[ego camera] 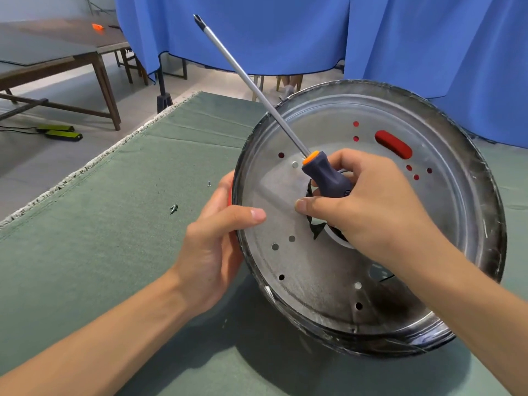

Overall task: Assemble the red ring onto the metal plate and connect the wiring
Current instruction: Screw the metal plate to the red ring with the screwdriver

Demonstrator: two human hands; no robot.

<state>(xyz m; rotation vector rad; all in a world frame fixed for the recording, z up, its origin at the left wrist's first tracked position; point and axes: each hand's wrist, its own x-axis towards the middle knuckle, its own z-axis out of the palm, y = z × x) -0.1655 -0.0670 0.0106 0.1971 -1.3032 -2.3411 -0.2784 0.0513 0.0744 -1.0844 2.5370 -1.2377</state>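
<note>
A round metal plate (308, 270) with a dark taped rim stands tilted on the green table cloth. Red (393, 144) from the ring behind it shows through an oblong slot and several small holes. My left hand (217, 247) grips the plate's left rim, thumb on its face. My right hand (368, 207) rests at the plate's central opening and holds a screwdriver (325, 178) by its dark blue, orange-collared handle. The long shaft points up and to the left, away from the plate. Black wiring or torn tape pokes out at the centre under my fingers.
Two loose screws lie on the cloth left of the plate: one (173, 208) nearer, one (209, 183) farther. The table's frayed edge (94, 164) runs diagonally at left. Blue curtains hang behind, with a wooden table (57, 52) at far left.
</note>
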